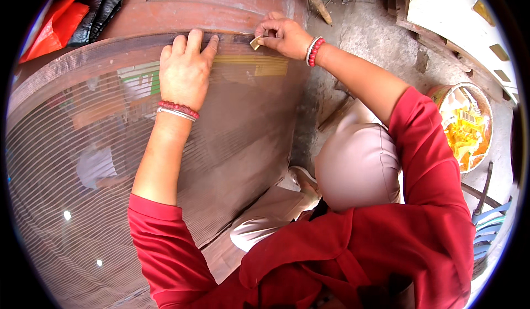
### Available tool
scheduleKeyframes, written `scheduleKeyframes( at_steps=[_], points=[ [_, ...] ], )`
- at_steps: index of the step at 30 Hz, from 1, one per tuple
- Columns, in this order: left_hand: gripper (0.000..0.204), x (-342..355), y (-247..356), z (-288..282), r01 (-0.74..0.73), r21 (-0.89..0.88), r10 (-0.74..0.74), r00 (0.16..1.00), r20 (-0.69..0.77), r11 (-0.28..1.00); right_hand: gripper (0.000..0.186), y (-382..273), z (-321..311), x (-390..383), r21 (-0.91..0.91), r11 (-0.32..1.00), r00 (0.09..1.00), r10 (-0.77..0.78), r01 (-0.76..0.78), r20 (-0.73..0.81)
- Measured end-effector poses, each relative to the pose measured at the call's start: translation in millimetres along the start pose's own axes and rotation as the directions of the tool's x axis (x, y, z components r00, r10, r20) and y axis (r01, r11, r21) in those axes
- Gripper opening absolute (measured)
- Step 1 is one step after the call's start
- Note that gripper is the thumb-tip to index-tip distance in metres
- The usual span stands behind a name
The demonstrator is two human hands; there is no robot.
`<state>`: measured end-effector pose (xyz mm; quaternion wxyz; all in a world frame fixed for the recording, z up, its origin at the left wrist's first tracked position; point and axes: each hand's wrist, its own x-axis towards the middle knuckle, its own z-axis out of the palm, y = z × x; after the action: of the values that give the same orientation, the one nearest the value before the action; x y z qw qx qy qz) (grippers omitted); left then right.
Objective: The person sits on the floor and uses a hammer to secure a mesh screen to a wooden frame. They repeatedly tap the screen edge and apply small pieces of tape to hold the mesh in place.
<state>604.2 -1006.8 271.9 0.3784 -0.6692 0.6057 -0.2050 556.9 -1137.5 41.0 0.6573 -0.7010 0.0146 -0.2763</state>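
Note:
A wide glossy brown panel [232, 143] with fine parallel lines lies in front of me, and reflections show in it. Along its far edge runs a dark border strip [234, 40]. My left hand [185, 69] rests palm down there, its fingers laid over the strip and holding nothing. To its right, at the same edge, my right hand [287, 36] pinches a small tan piece [255, 43] between thumb and fingers; its kind is too small to make out. Yellow lines [270, 66] show just below the strip.
Beyond the panel is a reddish-brown wooden surface [221, 14], with red-orange and black plastic bags [61, 25] at far left. On the concrete floor at right stands a round bin [479, 96] of yellow wrappers. A wooden handle [313, 0] lies at the far side; a white board [447, 5] stands far right.

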Motion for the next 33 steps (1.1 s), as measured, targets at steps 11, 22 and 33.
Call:
scheduleKeyframes(
  at_steps=[11, 22, 33],
  points=[
    [0.045, -0.6, 2.2, 1.9, 0.013, -0.026, -0.013, 1.000, -0.017, 1.000, 0.013, -36.2, 2.1, 41.0, 0.166, 0.972, 0.973, -0.191, 0.168, 0.129],
    [0.043, -1.0, 1.3, 3.9, 0.032, -0.072, -0.034, 0.999, -0.030, 0.997, 0.012, -33.0, 3.4, 51.0, 0.139, 0.979, 0.971, -0.168, 0.146, 0.169],
    [0.014, 14.1, 12.9, 15.5, 0.128, -0.222, -0.172, 0.966, -0.193, 0.967, 0.014, -46.0, 1.5, 54.6, 0.108, 0.989, 0.971, -0.117, 0.097, 0.207]
  ],
)
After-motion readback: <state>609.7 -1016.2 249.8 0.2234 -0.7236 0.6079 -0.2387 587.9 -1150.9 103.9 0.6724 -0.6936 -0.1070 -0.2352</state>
